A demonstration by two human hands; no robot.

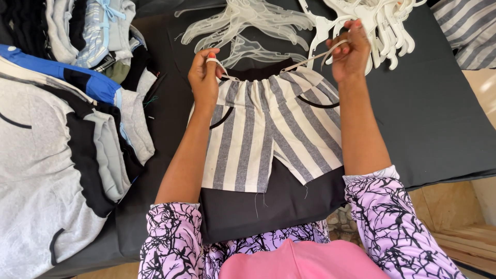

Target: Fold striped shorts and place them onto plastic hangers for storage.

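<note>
A pair of grey-and-white striped shorts (271, 137) lies flat near the middle of a table covered in dark cloth (439, 113), waistband toward the far edge and the 2 legs pointing at the near edge. The left hand (204, 77) sits at the left end of the waistband, its fingers closed on a pale drawstring (310, 58) that loops over one finger. The right hand (352, 51) is raised just above the right end of the waistband, fingers pinched shut on the other end of the same drawstring, which runs taut from the waistband up to it. Both forearms stretch across the table from patterned pink-and-black sleeves (392, 217) at the near edge. A black piece of fabric (268, 206) lies under the lower part of the shorts and hangs toward the near edge. Along the far edge lies a spread of clear plastic hangers (243, 23), and beside them, toward the far right corner, a heap of white plastic hangers (382, 20) just behind the right hand. The left side of the table is piled with folded clothes (57, 155) in grey, black and blue. More striped fabric (467, 31) rests at the far right corner.
</note>
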